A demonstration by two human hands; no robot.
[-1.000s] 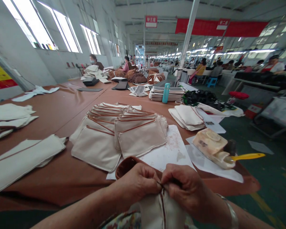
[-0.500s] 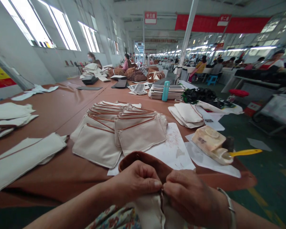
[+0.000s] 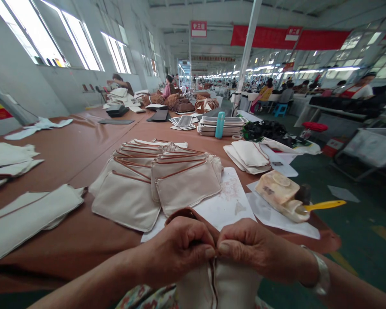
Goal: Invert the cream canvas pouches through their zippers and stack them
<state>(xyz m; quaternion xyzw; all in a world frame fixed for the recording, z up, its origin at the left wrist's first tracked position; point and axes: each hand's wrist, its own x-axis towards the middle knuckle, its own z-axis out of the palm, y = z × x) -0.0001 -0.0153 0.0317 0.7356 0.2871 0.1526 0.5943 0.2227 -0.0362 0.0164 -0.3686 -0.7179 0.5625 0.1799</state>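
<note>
The bare left hand [image 3: 188, 246] and bare right hand [image 3: 252, 246] meet at the near centre of the scene, at the near edge of a table covered in smooth brown sheeting [image 3: 99, 161]. Fingers of both hands are curled and closed narrow, thumbs on top, pinching the top of a cream fabric piece with a dark brown-edged central seam [image 3: 238, 283]. The 2 thumb tips lie just beside each other above the seam. The piece hangs below the hands, near side of the table, over floral cloth [image 3: 143, 298]. A curved brown band [image 3: 183, 212] rises just behind the left hand; whether it is joined to the piece cannot be told. A broad silver-coloured bracelet [image 3: 323, 272] circles the right wrist. Beyond the hands, 2 overlapping rows of cream pouches with brown-trimmed edges [image 3: 188, 184] lie partly on a stained white sheet [image 3: 233, 191]. To the right stands a cut, cream plastic container [image 3: 276, 189], a yellow handle [image 3: 326, 205] projecting from its mouth. Folded cream panels [image 3: 32, 210] lie at near left. Farther off stands a turquoise cylindrical bottle [image 3: 219, 125].
</note>
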